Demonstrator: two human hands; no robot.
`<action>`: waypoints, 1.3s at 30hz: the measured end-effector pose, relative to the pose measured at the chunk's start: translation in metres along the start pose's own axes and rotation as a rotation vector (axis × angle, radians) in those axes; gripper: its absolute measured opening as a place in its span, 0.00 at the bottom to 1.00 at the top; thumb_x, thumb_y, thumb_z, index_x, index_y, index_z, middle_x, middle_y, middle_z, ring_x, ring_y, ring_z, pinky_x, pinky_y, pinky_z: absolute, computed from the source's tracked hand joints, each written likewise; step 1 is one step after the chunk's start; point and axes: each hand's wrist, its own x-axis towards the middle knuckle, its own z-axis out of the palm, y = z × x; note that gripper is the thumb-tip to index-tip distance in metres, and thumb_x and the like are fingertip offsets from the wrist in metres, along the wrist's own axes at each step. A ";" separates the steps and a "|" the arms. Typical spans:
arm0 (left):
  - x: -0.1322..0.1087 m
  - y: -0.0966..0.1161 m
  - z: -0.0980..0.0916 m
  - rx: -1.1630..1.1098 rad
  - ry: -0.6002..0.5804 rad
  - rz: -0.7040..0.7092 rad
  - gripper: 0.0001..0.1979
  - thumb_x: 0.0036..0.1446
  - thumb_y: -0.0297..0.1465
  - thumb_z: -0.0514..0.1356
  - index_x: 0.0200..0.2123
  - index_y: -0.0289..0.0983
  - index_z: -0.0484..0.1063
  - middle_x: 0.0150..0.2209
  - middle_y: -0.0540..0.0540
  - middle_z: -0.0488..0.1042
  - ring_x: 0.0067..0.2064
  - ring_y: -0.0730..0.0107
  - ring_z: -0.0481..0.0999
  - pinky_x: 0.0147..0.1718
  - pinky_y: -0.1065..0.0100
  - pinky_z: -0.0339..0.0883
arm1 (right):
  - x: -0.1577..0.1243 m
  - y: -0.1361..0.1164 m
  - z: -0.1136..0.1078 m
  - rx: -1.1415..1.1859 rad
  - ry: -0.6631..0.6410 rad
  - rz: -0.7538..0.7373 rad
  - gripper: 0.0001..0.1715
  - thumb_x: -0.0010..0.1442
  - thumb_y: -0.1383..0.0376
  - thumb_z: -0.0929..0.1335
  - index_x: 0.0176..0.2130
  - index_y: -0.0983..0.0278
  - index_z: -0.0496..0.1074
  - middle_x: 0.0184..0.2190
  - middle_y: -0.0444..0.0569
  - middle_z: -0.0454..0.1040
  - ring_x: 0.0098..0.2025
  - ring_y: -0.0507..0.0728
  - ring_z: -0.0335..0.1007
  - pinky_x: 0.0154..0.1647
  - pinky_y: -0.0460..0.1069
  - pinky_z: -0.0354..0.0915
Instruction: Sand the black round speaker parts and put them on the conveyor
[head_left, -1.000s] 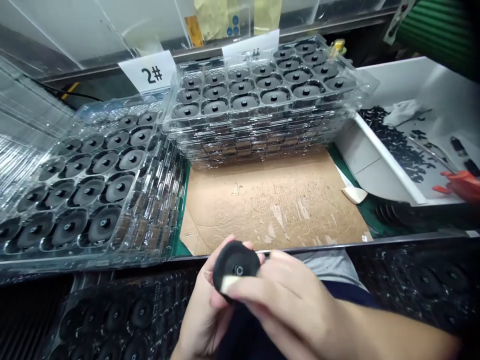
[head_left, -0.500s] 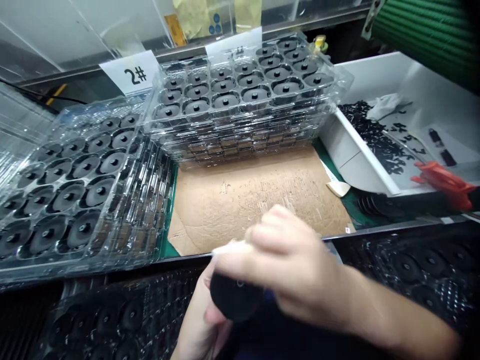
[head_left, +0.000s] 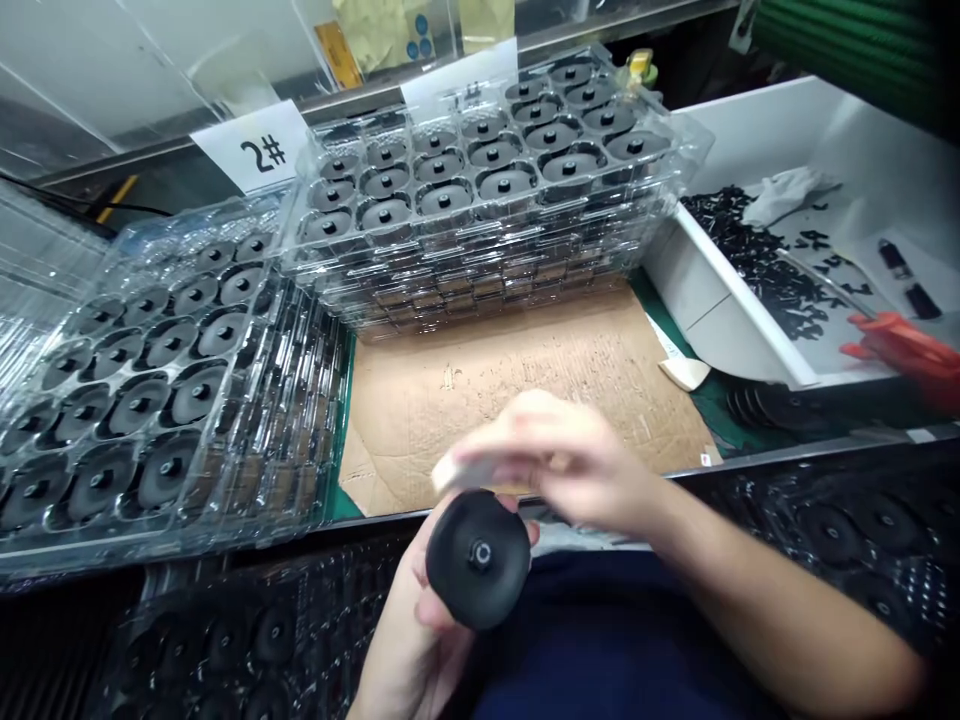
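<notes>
My left hand [head_left: 416, 610] grips a round black disc [head_left: 478, 560] by its rim, fingers behind it and thumb at the lower edge. The disc faces up toward me, with a small ringed hub at its centre. Just above its upper edge is my right hand [head_left: 559, 450], blurred by motion, closed on a pale pad [head_left: 469, 472]. The pad's shape is smeared, and part of it is hidden by the fingers. Both hands are over the front edge of the bench, before a cardboard sheet [head_left: 480, 390].
Stacked clear plastic trays [head_left: 495, 230] of black discs stand at the back; another stack [head_left: 187, 400] is at left. At right, a white bin [head_left: 742, 300] contains small black parts and a red-handled tool [head_left: 900, 350]. A beige wedge [head_left: 684, 372] lies beside the cardboard. More trays [head_left: 217, 640] sit below.
My right hand has lifted off the disc toward the back, uncovering its face and hub. The left hand still holds the disc. The view has shifted slightly.
</notes>
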 end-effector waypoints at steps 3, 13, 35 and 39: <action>-0.004 -0.003 -0.001 -0.694 -0.007 -0.175 0.33 0.45 0.53 0.53 0.56 0.51 0.60 0.49 0.48 0.74 0.46 0.60 0.76 0.41 0.63 0.71 | -0.021 0.056 0.011 -0.223 0.026 0.414 0.15 0.62 0.66 0.62 0.49 0.59 0.69 0.42 0.46 0.74 0.39 0.53 0.71 0.37 0.47 0.68; 0.015 -0.023 -0.007 -1.209 -0.139 -0.366 0.30 0.41 0.41 0.65 0.50 0.48 0.68 0.53 0.45 0.71 0.53 0.54 0.70 0.48 0.65 0.68 | -0.075 0.098 0.048 -0.509 0.139 0.556 0.25 0.59 0.57 0.63 0.54 0.62 0.64 0.55 0.60 0.60 0.51 0.68 0.63 0.46 0.62 0.65; 0.020 -0.030 -0.005 -1.050 0.066 -0.245 0.21 0.53 0.31 0.61 0.51 0.44 0.66 0.50 0.46 0.72 0.52 0.61 0.70 0.48 0.68 0.68 | -0.001 -0.044 0.027 0.098 0.007 0.156 0.17 0.61 0.72 0.60 0.50 0.66 0.66 0.39 0.50 0.72 0.39 0.52 0.68 0.41 0.47 0.67; 0.023 -0.016 -0.005 -1.026 0.170 -0.114 0.21 0.48 0.31 0.65 0.48 0.45 0.70 0.44 0.49 0.76 0.50 0.63 0.72 0.43 0.73 0.71 | 0.013 -0.045 0.026 0.048 -0.014 0.149 0.15 0.63 0.71 0.59 0.47 0.66 0.68 0.39 0.49 0.72 0.38 0.52 0.68 0.40 0.46 0.66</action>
